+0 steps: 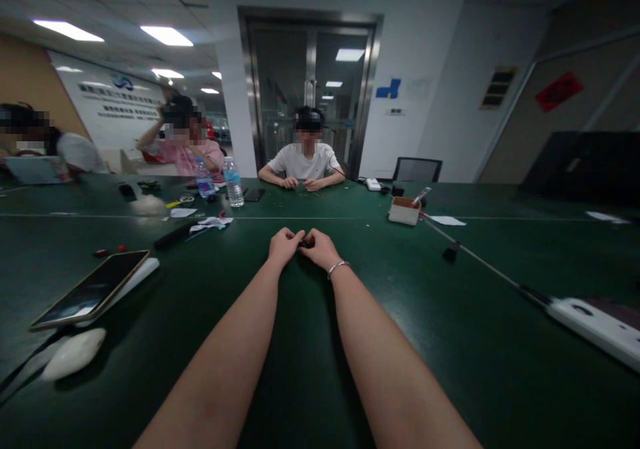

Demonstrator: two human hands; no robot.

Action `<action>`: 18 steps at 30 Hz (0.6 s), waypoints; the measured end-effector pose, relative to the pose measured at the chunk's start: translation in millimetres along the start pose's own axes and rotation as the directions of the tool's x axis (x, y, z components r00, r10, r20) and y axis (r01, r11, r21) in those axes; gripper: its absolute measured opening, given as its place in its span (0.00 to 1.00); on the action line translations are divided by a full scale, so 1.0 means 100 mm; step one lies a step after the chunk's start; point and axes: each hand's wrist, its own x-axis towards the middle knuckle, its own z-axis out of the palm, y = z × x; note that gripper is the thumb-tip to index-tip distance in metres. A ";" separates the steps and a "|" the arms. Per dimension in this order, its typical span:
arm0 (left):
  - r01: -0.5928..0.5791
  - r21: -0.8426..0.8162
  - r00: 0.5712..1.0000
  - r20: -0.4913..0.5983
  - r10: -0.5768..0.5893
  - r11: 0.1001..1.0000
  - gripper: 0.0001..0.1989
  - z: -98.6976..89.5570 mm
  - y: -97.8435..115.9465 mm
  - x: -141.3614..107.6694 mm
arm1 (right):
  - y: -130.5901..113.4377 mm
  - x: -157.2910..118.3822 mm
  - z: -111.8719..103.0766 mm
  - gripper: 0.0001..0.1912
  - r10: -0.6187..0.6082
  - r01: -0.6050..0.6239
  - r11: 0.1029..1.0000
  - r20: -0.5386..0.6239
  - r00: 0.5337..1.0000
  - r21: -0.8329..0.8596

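Observation:
Both my arms reach forward over the dark green table, and my hands meet near its middle. My left hand is closed, its thumb and fingers pinching the left side of a small dark object. On the other side, my right hand has its fingers curled round the same object, with a silver bracelet at the wrist. Fingers cover most of the object, so its shape cannot be made out.
At left lie a phone and a white mouse-like object. Bottles, papers and a small box stand farther back. A power strip with its cable is at right. A person sits opposite; others sit at left.

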 end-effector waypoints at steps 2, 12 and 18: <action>-0.010 0.027 1.000 -0.009 0.011 1.000 0.18 0.00 0.00 -0.01 | -0.01 0.00 0.00 0.11 -0.028 0.028 0.999 -0.003 1.000 -0.018; -0.025 0.081 1.000 0.018 0.024 0.996 0.24 -0.07 0.02 -0.04 | -0.07 -0.03 -0.04 0.10 -0.038 0.039 0.995 0.008 0.999 -0.094; -0.037 -0.045 0.998 -0.048 0.035 0.998 0.25 -0.06 -0.02 0.01 | 0.01 -0.01 -0.12 0.14 0.245 -0.244 0.947 -0.025 0.969 -0.210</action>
